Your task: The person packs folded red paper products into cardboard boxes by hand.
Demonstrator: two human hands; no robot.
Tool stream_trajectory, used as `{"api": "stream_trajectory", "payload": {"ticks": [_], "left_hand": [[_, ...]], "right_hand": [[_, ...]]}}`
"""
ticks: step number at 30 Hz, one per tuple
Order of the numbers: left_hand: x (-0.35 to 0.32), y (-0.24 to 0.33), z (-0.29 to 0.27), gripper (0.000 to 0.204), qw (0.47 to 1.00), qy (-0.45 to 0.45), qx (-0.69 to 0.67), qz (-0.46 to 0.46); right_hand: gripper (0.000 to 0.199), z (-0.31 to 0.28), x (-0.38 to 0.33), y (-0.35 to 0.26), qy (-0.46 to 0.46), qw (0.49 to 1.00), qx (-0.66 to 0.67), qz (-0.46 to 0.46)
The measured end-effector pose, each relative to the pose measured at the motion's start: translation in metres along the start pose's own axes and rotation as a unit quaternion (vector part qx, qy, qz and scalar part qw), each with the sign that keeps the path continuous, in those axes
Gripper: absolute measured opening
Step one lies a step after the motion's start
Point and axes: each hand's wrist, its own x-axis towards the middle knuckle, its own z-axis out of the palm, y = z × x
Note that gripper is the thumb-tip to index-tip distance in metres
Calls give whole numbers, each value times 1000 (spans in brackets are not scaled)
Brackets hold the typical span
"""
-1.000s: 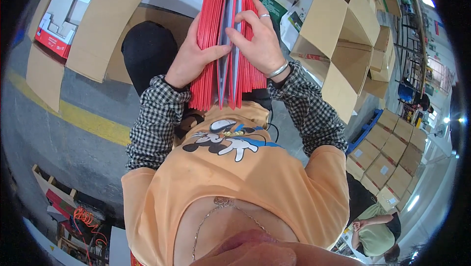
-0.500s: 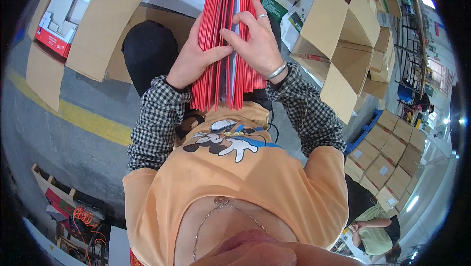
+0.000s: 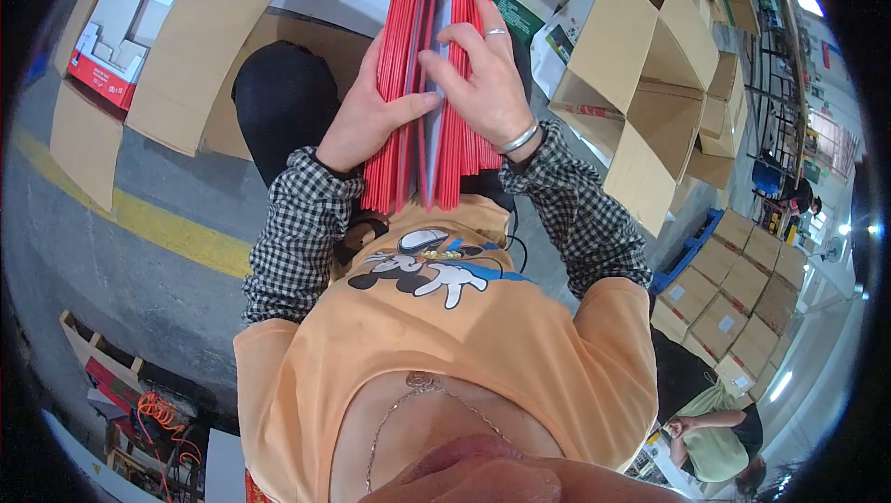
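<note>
A thick stack of flat red card folders (image 3: 455, 146) rests on edge across my lap, running from my belly away from me. My left hand (image 3: 364, 118) grips the left half of the stack, thumb pressed into a gap near the middle. My right hand (image 3: 484, 85), with a ring and a silver bracelet, lies over the right half, fingers parting the sheets at that same gap, where a grey inner face shows.
Open brown cardboard boxes (image 3: 640, 85) stand to my right, more sealed cartons (image 3: 733, 290) behind them. Flattened cardboard (image 3: 195, 39) and a red-and-white box (image 3: 102, 58) lie to my left. A yellow floor line (image 3: 176, 234) crosses the concrete. Another person (image 3: 715, 433) crouches at lower right.
My right hand has slid toward my body along the stack's top and its fingers now dig into the middle gap. The left thumb has moved in to meet them.
</note>
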Motion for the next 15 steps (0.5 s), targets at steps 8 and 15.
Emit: {"api": "stream_trajectory", "payload": {"ticks": [8,15], "left_hand": [[1,4,0,92,1000,-15,10,-8],[0,-1,0,95,1000,-9,25,12]], "right_hand": [[41,-5,-1,-3,-35,995,45,80],[33,-1,-6,6,13,996,83,34]]}}
